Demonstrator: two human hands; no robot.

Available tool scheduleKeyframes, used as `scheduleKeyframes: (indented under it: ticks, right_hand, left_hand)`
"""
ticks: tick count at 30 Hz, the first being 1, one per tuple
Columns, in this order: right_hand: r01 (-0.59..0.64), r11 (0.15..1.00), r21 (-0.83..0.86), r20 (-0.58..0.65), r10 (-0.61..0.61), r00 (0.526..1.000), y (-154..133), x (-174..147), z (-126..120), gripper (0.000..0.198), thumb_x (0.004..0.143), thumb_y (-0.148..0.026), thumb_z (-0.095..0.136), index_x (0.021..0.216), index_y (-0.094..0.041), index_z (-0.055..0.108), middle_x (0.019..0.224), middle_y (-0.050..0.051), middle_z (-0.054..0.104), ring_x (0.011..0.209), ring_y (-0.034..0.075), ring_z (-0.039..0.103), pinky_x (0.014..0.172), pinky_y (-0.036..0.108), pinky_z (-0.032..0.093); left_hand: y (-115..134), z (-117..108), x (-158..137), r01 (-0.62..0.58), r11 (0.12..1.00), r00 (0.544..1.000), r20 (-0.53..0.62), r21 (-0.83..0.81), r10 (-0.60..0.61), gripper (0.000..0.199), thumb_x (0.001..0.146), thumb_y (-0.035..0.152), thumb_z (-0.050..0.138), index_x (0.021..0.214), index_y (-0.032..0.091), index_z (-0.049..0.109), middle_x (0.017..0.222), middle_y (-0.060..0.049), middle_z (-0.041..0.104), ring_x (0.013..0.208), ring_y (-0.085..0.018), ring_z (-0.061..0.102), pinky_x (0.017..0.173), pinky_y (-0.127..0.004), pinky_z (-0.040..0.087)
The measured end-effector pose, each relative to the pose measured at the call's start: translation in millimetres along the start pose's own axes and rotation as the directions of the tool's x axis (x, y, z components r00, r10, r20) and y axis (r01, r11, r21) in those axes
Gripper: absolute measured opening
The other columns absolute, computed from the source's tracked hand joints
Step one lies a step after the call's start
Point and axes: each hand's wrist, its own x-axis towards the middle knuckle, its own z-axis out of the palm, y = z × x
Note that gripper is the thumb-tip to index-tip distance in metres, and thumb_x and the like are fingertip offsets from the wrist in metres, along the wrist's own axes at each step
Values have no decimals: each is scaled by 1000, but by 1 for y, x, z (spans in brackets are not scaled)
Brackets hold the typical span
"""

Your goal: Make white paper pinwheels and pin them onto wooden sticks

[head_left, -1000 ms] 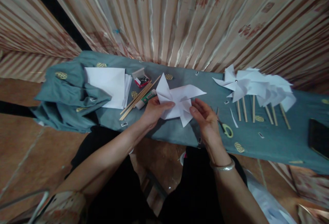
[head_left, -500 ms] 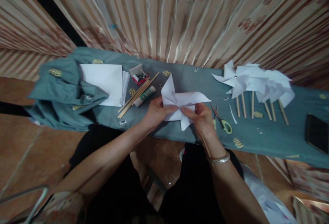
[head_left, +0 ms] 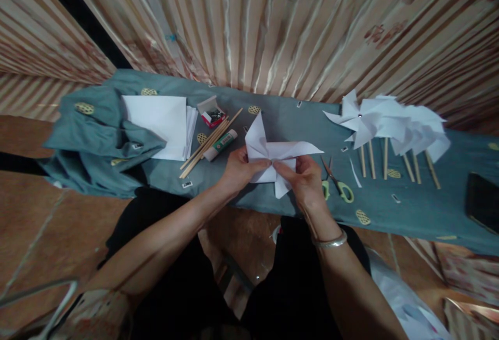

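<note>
Head camera: taking the folded white paper pinwheel (head_left: 284, 149) as our landmark, we see a stack of plain white paper sheets (head_left: 163, 124) well to its left on the bench (head_left: 312, 116), which is draped in blue-green cloth. Nearer it lie an open red-and-white box (head_left: 212, 120), thin pale wooden sticks (head_left: 208, 141) and a white-and-green glue stick (head_left: 221, 145). At its left edge, our left hand (head_left: 236, 169) pinches it, thumb pressed near the centre; at its right, our right hand (head_left: 306, 178) does likewise, thumb tips nearly meeting. Fingers underneath are hidden. We judge that a thumb easing off could let a folded tip spring out, and uneven pressure could crease the blades. Just right of it, green-handled scissors (head_left: 337, 183) could snag our right wrist. Beyond them lie a narrow white paper strip (head_left: 354, 172) and white pinwheels on sticks (head_left: 390, 121).
</note>
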Motion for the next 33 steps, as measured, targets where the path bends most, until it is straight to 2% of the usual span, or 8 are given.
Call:
scheduleKeyframes:
  ticks: [6,10,15,18,22,24,29,33]
  right_hand:
    - [11,1000,14,1,-11,1000,2,2,-2,31,63,-27,79,91,-19,67,90,2,74,79,20,69,78,36,55]
    - [-13,999,29,-20,14,1000,-2,4,-4,34,60,-29,81,90,-18,68,87,2,75,75,19,69,75,35,55]
    - [-63,993,98,6,62,998,-11,3,-5,34,57,-29,82,87,-19,69,80,1,76,70,19,69,69,33,55]
    - [-74,991,115,33,70,997,-14,3,-8,34,57,-28,82,87,-20,70,83,1,77,72,20,70,71,34,56]
    - [-41,991,124,14,39,999,-15,4,-13,33,59,-28,82,89,-20,70,84,1,77,74,20,70,72,36,56]
    - [-41,992,122,17,40,999,-15,4,-14,33,59,-28,82,89,-20,70,84,2,77,73,20,70,71,36,56]
    - [-76,993,87,58,71,996,-14,4,-13,32,58,-29,81,86,-19,70,83,2,77,70,20,69,70,35,56]
    - [-65,997,51,57,62,996,-11,5,-12,31,59,-29,81,86,-20,69,85,2,76,72,20,70,72,35,56]
  left_hand:
    - [-3,-2,2,-16,999,999,38,46,15,29,54,25,83,75,13,70,71,-2,70,63,-14,60,63,-26,47]
    - [6,-9,6,-35,992,986,164,123,14,36,52,26,86,82,12,71,78,-3,73,72,-17,64,72,-29,49]
    - [23,-19,10,12,980,955,288,197,-69,42,55,32,86,89,12,72,88,-6,75,80,-20,68,81,-34,51]
    - [33,-22,11,36,968,954,281,250,-108,39,55,35,85,84,12,74,81,-6,74,77,-21,69,80,-36,51]
    - [44,-25,13,-31,972,981,191,235,-15,32,57,35,84,80,14,75,79,-5,75,76,-19,69,81,-33,51]
    - [43,-23,14,-35,972,980,196,233,-12,32,57,33,84,80,14,75,81,-5,75,78,-18,69,81,-32,51]
    - [22,-16,16,25,960,941,318,278,-117,35,54,32,86,80,13,75,83,-7,76,77,-20,69,76,-33,54]
    - [15,-14,17,12,960,944,314,280,-103,32,56,31,84,79,12,75,82,-7,76,75,-20,69,74,-33,56]
